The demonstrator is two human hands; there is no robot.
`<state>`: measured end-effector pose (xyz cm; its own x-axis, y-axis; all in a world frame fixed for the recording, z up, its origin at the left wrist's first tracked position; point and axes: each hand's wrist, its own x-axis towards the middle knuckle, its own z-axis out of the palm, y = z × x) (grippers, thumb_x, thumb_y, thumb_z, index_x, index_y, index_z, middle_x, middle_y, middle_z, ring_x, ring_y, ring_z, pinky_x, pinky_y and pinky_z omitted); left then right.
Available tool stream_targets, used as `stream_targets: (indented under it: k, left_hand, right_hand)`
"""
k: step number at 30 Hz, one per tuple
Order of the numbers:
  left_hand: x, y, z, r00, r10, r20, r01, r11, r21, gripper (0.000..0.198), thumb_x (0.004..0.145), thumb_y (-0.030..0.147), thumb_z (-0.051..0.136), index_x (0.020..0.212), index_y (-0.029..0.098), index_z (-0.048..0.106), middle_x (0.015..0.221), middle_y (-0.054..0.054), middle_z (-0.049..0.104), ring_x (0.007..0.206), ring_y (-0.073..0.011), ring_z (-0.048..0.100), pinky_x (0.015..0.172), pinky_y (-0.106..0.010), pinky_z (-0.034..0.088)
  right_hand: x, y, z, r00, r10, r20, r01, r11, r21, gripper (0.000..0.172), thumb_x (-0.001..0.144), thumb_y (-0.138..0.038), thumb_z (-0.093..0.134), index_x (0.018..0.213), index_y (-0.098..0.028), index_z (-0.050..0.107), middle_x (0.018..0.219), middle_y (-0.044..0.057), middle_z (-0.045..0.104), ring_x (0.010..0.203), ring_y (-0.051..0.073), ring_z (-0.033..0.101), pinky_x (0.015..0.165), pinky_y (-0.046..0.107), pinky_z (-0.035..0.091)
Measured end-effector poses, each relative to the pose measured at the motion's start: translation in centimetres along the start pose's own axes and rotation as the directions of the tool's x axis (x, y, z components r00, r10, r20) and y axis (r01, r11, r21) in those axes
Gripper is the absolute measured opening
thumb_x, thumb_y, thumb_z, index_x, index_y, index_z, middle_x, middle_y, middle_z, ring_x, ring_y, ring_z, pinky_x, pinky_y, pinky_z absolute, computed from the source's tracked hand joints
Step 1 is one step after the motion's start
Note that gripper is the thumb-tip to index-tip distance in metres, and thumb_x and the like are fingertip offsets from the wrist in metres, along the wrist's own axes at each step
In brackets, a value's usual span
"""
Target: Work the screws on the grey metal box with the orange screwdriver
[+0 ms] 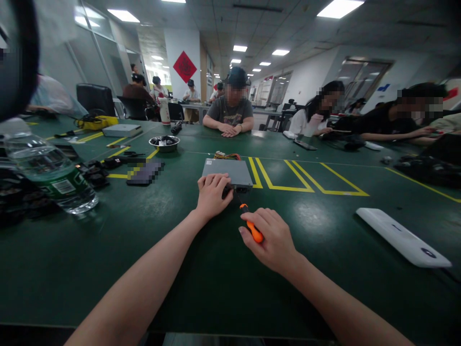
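A flat grey metal box (227, 172) lies on the green table (201, 269) in front of me, with coloured wires (226, 155) at its far edge. My left hand (212, 194) rests on the box's near left corner, fingers curled over the edge. My right hand (271, 240) is closed round an orange-handled screwdriver (252, 229). The screwdriver's dark shaft points up and left to the near face of the box, just right of my left hand.
A water bottle (48, 168) lies at the left beside dark parts (94, 171). A metal bowl (164, 142) and a dark flat object (144, 173) sit behind. A white flat device (401, 236) lies at the right. Yellow tape lines (306, 180) mark the table. Several people sit along the far side.
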<state>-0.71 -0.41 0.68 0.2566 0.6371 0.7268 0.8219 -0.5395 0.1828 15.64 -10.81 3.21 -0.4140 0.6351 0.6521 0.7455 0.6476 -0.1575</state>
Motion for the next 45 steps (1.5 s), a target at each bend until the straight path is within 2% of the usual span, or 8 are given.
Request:
stream_targets:
  k: [5, 8, 14, 22, 29, 37, 40, 45]
  left_hand:
    - [0.01, -0.06, 0.13, 1.0, -0.011, 0.001, 0.011, 1.0, 0.016, 0.024, 0.078, 0.031, 0.054, 0.101, 0.025, 0.053, 0.115, -0.001, 0.059, 0.107, -0.0227, 0.046, 0.089, -0.042, 0.026]
    - [0.03, -0.01, 0.16, 1.0, -0.013, -0.002, 0.013, 1.0, 0.018, 0.022, 0.079, 0.031, 0.053, 0.1, 0.025, 0.053, 0.115, -0.002, 0.059, 0.107, -0.0227, 0.046, 0.089, -0.042, 0.026]
    - [0.0, 0.08, 0.14, 1.0, -0.024, -0.011, 0.025, 0.999, 0.021, 0.021, 0.078, 0.03, 0.054, 0.099, 0.026, 0.053, 0.114, -0.001, 0.059, 0.106, -0.0226, 0.047, 0.088, -0.042, 0.026]
    - [0.03, -0.1, 0.25, 1.0, -0.024, -0.005, 0.024, 0.999, 0.025, 0.021, 0.079, 0.031, 0.054, 0.098, 0.025, 0.054, 0.115, -0.002, 0.059, 0.106, -0.023, 0.047, 0.088, -0.042, 0.026]
    - [-0.01, 0.01, 0.18, 1.0, -0.023, -0.007, 0.023, 1.0, 0.014, 0.021, 0.078, 0.03, 0.055, 0.098, 0.025, 0.054, 0.114, -0.002, 0.059, 0.107, -0.0234, 0.046, 0.088, -0.042, 0.026]
    - [0.02, -0.04, 0.33, 1.0, -0.029, -0.008, 0.029, 0.999, 0.021, 0.022, 0.078, 0.031, 0.055, 0.099, 0.026, 0.054, 0.116, -0.002, 0.059, 0.107, -0.023, 0.046, 0.089, -0.043, 0.026]
    - [0.01, -0.03, 0.29, 1.0, -0.029, -0.01, 0.029, 0.999, 0.015, 0.021, 0.079, 0.031, 0.054, 0.099, 0.026, 0.054, 0.116, -0.002, 0.059, 0.107, -0.0228, 0.046, 0.089, -0.042, 0.025]
    - [0.01, 0.0, 0.23, 0.999, -0.028, -0.017, 0.028, 0.999, 0.02, 0.02, 0.079, 0.031, 0.054, 0.098, 0.025, 0.053, 0.114, -0.001, 0.059, 0.106, -0.0221, 0.047, 0.088, -0.042, 0.025]
  right_hand:
    - [-0.22, 0.42, -0.11, 0.992, 0.103, -0.073, -0.102, 0.995, 0.013, 0.014, 0.083, -0.025, 0.045, 0.091, -0.016, 0.051, 0.075, 0.002, 0.057, 0.062, 0.011, 0.048, 0.06, 0.026, 0.037]
    - [-0.27, 0.29, -0.23, 0.996, 0.066, -0.06, -0.068, 0.997, -0.04, 0.006, 0.078, -0.02, 0.048, 0.079, -0.017, 0.053, 0.07, 0.001, 0.054, 0.063, 0.013, 0.046, 0.062, 0.028, 0.036]
    - [-0.05, -0.28, -0.27, 1.0, 0.027, 0.007, -0.027, 0.999, -0.047, 0.011, 0.077, -0.019, 0.048, 0.072, -0.017, 0.057, 0.07, 0.003, 0.05, 0.067, 0.014, 0.043, 0.061, 0.028, 0.034]
    - [-0.05, 0.01, -0.24, 0.981, 0.196, 0.009, -0.196, 0.98, 0.021, 0.018, 0.083, -0.031, 0.046, 0.093, -0.015, 0.05, 0.07, 0.001, 0.056, 0.057, 0.011, 0.048, 0.055, 0.024, 0.037]
    - [-0.03, -0.27, -0.35, 0.995, 0.08, 0.059, -0.079, 0.997, -0.016, 0.009, 0.077, -0.018, 0.048, 0.079, -0.017, 0.056, 0.076, 0.004, 0.052, 0.07, 0.014, 0.047, 0.06, 0.026, 0.037]
    - [-0.14, 0.38, -0.14, 0.975, 0.22, 0.031, -0.221, 0.973, 0.06, 0.02, 0.084, -0.031, 0.045, 0.097, -0.016, 0.048, 0.074, 0.001, 0.056, 0.059, 0.011, 0.05, 0.056, 0.024, 0.041]
    - [-0.19, 0.28, -0.17, 0.991, 0.13, 0.028, -0.131, 0.99, 0.042, 0.009, 0.08, -0.022, 0.048, 0.086, -0.017, 0.051, 0.075, 0.002, 0.056, 0.065, 0.012, 0.05, 0.06, 0.026, 0.042]
    - [-0.08, 0.04, -0.26, 0.994, 0.081, 0.078, -0.082, 0.997, 0.011, 0.009, 0.076, -0.018, 0.049, 0.083, -0.017, 0.056, 0.079, 0.004, 0.054, 0.072, 0.015, 0.049, 0.063, 0.028, 0.04]
